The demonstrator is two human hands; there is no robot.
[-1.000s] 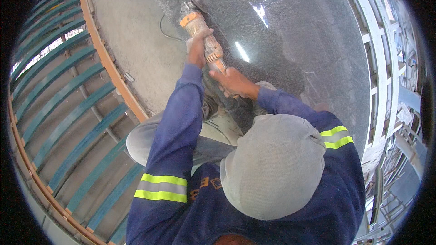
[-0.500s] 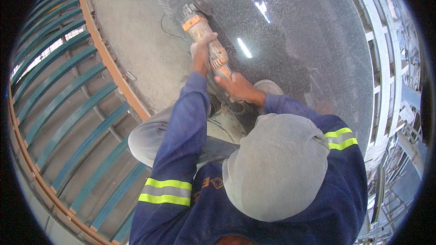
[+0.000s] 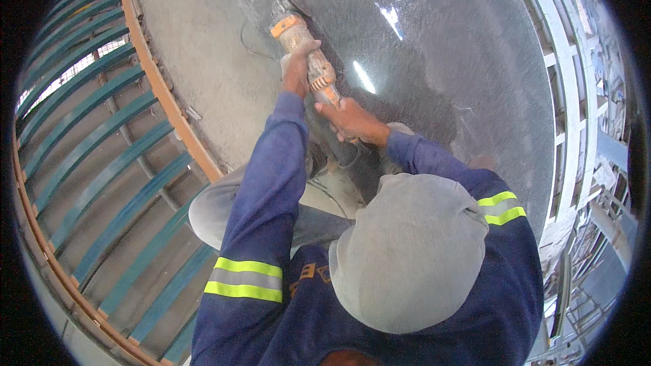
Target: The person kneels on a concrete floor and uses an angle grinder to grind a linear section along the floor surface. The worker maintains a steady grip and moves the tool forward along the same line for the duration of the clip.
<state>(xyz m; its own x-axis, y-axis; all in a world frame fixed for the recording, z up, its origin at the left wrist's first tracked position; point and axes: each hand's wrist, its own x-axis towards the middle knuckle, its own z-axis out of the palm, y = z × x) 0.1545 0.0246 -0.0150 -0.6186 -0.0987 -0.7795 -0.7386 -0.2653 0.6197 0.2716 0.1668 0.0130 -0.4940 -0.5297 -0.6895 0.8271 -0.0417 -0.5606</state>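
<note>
A dust-covered angle grinder (image 3: 296,39) with orange bands is in both my hands, slanting away to the far left. My left hand (image 3: 296,73) is wrapped round the middle of its body. Behind it, my right hand (image 3: 354,122) closes round the rear end, near the orange switch area. The grinder's head and dark disc (image 3: 299,5) are at the far end, down at the grey floor surface (image 3: 434,54). Whether the disc touches the surface, I cannot tell. Pale dust lies about the grinder's head.
A barrier of teal slats (image 3: 108,196) with an orange edge curves along the left. A thin cable (image 3: 247,44) lies left of the grinder. My bent knees in grey cloth (image 3: 410,251) are close below my arms. White metal framing (image 3: 566,95) stands at the right.
The grinder and both hands have shifted slightly away from me and a little to the left. My grip on it stays the same.
</note>
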